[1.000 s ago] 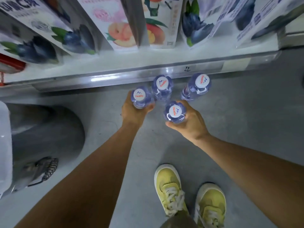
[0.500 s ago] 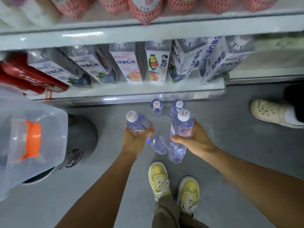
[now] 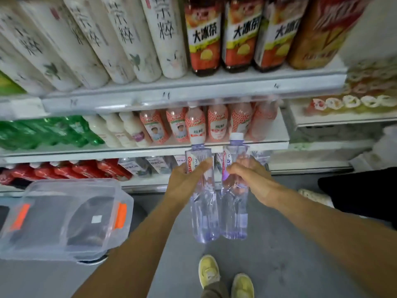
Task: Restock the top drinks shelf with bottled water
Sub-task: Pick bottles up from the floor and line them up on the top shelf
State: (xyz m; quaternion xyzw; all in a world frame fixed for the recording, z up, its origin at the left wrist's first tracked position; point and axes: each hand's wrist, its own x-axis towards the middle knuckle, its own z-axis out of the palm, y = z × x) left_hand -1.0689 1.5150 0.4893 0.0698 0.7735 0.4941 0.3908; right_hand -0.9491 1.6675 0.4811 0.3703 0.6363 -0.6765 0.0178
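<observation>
The left hand (image 3: 183,182) is curled round the upper part of one water bottle (image 3: 204,214), thumb across its red-lettered label. The right hand (image 3: 252,179) grips a second water bottle (image 3: 234,214) the same way. The two clear bottles stand upright side by side between the hands, so close that I cannot tell whether they touch. Their bases hang below the wrists over the grey floor (image 3: 283,250), and their pale caps rise above the fingers. Just beyond the caps runs a shelf of pink-labelled bottles (image 3: 217,125). Further to the left of the hands on that level are white bottles (image 3: 120,131) and green bottles (image 3: 43,132). Above the hands, a higher shelf (image 3: 193,91) carries red-labelled tea bottles (image 3: 204,37) and, to the left, tall white bottles with dark characters (image 3: 129,41). Well to the left of the left forearm sits a clear plastic bin (image 3: 64,216) with orange latches. Below the hands, near the lower edge, a pair of yellow shoes (image 3: 209,271) stands on the floor. Beyond the right forearm, another person's pale shoe (image 3: 311,195) shows under dark clothing.
</observation>
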